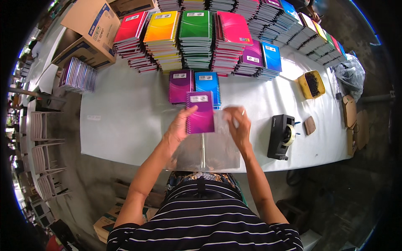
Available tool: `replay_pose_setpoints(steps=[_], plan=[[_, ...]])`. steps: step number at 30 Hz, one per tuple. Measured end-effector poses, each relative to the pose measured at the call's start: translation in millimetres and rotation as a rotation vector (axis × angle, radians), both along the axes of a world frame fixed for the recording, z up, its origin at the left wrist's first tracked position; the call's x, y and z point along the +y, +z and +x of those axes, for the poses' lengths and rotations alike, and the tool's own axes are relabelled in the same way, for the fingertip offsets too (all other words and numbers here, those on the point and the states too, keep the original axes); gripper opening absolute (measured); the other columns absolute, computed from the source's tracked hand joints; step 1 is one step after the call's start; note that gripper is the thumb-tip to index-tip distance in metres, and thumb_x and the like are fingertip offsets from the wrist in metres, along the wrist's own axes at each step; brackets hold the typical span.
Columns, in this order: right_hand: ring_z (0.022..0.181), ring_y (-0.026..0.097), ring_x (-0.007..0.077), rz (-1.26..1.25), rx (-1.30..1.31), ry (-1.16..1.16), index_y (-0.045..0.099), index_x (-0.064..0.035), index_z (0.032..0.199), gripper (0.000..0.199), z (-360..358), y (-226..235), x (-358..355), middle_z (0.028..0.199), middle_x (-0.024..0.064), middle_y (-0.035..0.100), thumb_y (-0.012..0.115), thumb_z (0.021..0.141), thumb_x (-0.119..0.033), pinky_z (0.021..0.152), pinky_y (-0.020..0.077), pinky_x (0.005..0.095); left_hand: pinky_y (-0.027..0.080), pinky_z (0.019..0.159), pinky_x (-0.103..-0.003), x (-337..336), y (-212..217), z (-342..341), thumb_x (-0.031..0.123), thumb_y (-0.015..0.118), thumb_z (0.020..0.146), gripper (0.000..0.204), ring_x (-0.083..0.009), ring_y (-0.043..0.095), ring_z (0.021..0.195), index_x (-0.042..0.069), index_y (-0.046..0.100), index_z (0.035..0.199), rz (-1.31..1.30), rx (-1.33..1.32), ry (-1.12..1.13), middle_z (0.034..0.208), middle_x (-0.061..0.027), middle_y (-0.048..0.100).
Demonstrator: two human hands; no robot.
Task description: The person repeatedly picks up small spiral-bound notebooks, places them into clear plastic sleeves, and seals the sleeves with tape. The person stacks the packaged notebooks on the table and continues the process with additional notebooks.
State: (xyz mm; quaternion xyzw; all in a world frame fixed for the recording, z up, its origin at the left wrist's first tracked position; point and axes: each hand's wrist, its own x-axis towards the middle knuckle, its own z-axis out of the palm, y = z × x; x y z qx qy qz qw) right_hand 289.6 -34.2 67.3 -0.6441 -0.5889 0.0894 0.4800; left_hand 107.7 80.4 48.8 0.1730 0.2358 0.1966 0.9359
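Left hand point(181, 125) fingers grip a purple notebook point(200, 112). Right hand point(238, 124) fingers pinch a clear plastic bag point(217, 146), at the notebook's 3 o'clock, above the counter point(125, 121).

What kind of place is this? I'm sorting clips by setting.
Probably a packing or stationery workshop: piles of coloured spiral notebooks line a long white table, with a tape dispenser, cardboard boxes and clear plastic bags near the hands.
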Motion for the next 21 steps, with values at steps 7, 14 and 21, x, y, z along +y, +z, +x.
replay_pose_setpoints(steps=[7,14,21], plan=[[0.087,0.064,0.0339,-0.452,0.078,-0.497,0.067,-0.0016,0.089,0.045,7.7,-89.2,98.7,0.091,0.0141,0.067,0.085,0.066,-0.036,0.076,0.0498,0.043,0.053,0.093,-0.043,37.2,1.6,-47.8,0.024,0.063,0.092,0.047,-0.0311,0.064,0.107,-0.002,0.049,0.129,0.114,0.051,0.11,0.118,-0.0223,0.062],[0.074,0.07,0.0287,-0.629,0.037,-0.403,0.071,0.0028,0.092,0.046,28.0,-69.4,103.7,0.08,0.0158,0.072,0.085,0.066,-0.032,0.07,0.0532,0.0374,0.051,0.094,-0.047,46.3,-21.8,-77.9,0.028,0.063,0.092,0.052,-0.0338,0.061,0.112,-0.003,0.046,0.132,0.086,0.008,0.122,0.122,-0.0255,0.059],[0.118,0.049,0.0349,-0.066,-0.395,-0.423,0.057,-0.0044,0.117,0.056,-30.7,-59.1,97.7,0.125,0.0166,0.053,0.082,0.069,-0.021,0.096,0.041,0.0441,0.05,0.096,-0.047,66.2,-30.4,-105.5,0.031,0.061,0.093,0.057,-0.0337,0.06,0.114,-0.004,0.044,0.134,0.052,-0.001,0.187,0.125,-0.0274,0.057]])
